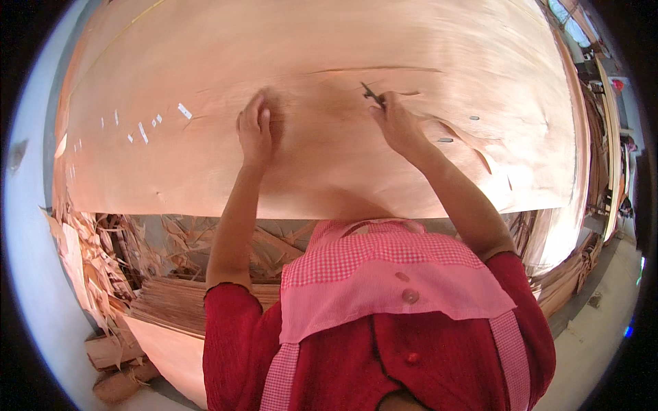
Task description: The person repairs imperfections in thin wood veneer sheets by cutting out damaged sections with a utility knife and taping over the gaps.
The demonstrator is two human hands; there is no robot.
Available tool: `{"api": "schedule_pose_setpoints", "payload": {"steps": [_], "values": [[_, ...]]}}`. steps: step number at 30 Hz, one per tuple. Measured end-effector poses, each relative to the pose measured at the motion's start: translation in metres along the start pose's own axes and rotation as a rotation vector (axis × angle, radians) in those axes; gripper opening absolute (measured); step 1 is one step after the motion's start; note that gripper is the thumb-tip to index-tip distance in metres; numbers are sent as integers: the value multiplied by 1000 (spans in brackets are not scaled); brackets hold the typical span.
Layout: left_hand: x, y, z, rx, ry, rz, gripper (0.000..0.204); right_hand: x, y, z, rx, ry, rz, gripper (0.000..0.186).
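Observation:
A broad, thin sheet of pale reddish wood veneer (322, 157) lies in front of me, with a long crack across its far part. My right hand (397, 127) is closed around a small dark tool (372, 94) with a narrow pointed end; its exact kind is unclear. Just right of that hand, a torn strip of veneer (473, 142) curls up beside a split. My left hand (256, 130) hovers over or rests on the sheet, fingers loosely bent and thumb apart, partly blurred. Nothing shows in it.
White tape pieces (143, 132) dot the sheet's left side. Two small dark oval marks or holes (445, 140) are at the right. Veneer scraps (86, 267) heap at lower left, near a stack of sheets (168, 301) below the near edge. Boards (608, 151) stand at far right.

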State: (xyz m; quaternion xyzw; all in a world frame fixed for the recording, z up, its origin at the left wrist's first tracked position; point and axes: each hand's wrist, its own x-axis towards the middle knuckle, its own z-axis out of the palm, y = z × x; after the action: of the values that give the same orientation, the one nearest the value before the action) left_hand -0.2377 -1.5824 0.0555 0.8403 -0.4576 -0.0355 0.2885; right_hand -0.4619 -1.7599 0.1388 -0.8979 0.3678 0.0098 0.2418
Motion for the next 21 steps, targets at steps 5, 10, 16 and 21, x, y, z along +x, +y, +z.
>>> {"api": "schedule_pose_setpoints", "payload": {"steps": [5,10,16,21], "values": [[10,27,20,281,188,-82,37,30,-39,43,132,-141,-223,31],[12,13,3,389,159,-8,36,35,-55,48,114,-53,-438,44],[14,-4,-3,277,225,79,37,26,-57,42,327,-194,-342,40],[8,25,25,57,264,53,38,28,-66,33,316,-254,-238,42]]}}
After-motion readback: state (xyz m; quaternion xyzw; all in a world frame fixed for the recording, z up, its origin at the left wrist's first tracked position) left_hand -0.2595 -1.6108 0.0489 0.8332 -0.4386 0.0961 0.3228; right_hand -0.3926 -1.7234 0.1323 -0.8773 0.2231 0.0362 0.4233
